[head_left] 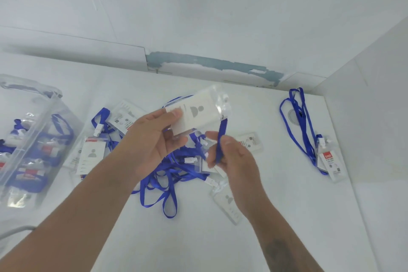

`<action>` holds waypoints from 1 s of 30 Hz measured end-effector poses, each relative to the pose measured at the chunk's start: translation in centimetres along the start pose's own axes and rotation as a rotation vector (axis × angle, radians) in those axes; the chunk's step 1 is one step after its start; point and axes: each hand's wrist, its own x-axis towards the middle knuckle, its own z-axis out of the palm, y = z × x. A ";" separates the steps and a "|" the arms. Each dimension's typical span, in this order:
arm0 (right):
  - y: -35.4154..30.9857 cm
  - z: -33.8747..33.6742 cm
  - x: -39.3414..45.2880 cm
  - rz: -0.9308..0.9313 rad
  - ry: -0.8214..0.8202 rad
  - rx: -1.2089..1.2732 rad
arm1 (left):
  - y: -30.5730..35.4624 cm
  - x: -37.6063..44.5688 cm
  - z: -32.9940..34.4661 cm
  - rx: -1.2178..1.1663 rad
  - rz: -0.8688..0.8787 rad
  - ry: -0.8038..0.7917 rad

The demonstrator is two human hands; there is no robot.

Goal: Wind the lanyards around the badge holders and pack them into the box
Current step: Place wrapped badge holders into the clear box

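Both grips busy — left hand (152,139) pinching badge holder (196,112), right hand (231,157) around lanyard (220,139).

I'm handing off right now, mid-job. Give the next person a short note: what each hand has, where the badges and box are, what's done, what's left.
Left hand holds a badge holder up above the table.
Right hand pinches that holder's blue lanyard; winding not yet started.
Clear box at far left already has several wound badges inside.
Left to do: the tangled pile at table centre, plus one separate badge with its lanyard stretched out at right.
Wind the held one, pack it, then work through the pile.
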 end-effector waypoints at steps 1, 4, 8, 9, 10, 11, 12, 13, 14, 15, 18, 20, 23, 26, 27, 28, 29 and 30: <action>0.2 0.7 -0.4 -0.030 0.000 -0.093 | 0.1 0.0 0.1 0.034 0.005 -0.008; 0.2 2.2 -0.8 -0.053 -0.025 -0.413 | -0.3 -0.1 0.7 0.188 0.033 0.004; -1.2 2.8 -0.3 -0.140 -0.066 -0.743 | -0.2 -0.3 1.2 0.365 0.140 0.085; -1.7 2.8 -0.3 -0.161 -0.084 -0.833 | 0.0 -0.3 1.2 0.426 0.186 0.107; -2.2 2.8 -0.3 -0.179 -0.111 -0.923 | 0.3 -0.3 1.3 0.475 0.234 0.123; -2.7 2.8 -0.5 -0.192 -0.141 -1.002 | 0.5 -0.3 1.4 0.512 0.279 0.131; -3.2 2.8 -0.7 -0.201 -0.171 -1.064 | 0.6 -0.3 1.5 0.551 0.325 0.133; -3.8 2.9 -0.9 -0.214 -0.196 -1.107 | 0.7 -0.4 1.4 0.596 0.366 0.133; -4.5 2.9 -1.1 -0.232 -0.210 -1.130 | 0.8 -0.4 1.3 0.651 0.392 0.131; -5.2 3.0 -1.3 -0.251 -0.218 -1.136 | 0.7 -0.5 1.2 0.713 0.404 0.127; -7.6 2.7 -1.5 -0.266 -0.216 -1.091 | 0.8 -0.7 0.5 0.891 0.406 0.096; -9.1 2.0 -1.3 -0.265 -0.195 -1.073 | 1.0 -1.1 0.3 0.935 0.391 0.082; -10.5 0.8 -0.4 -0.285 -0.192 -1.074 | 1.5 -1.8 0.1 0.948 0.324 0.048; -11.3 -0.3 0.7 -0.266 -0.226 -0.940 | 2.1 -2.3 -0.3 0.966 0.227 -0.037; -11.5 -0.6 1.0 -0.252 -0.246 -0.869 | 2.2 -2.4 -0.6 0.954 0.198 -0.057; -11.4 -0.9 1.4 -0.236 -0.255 -0.792 | 2.4 -2.5 -0.7 0.917 0.165 -0.095; -11.1 -1.2 1.9 -0.205 -0.254 -0.712 | 2.5 -2.7 -0.9 0.851 0.132 -0.146; -10.7 -1.5 2.2 -0.164 -0.248 -0.632 | 2.6 -2.9 -1.1 0.767 0.106 -0.195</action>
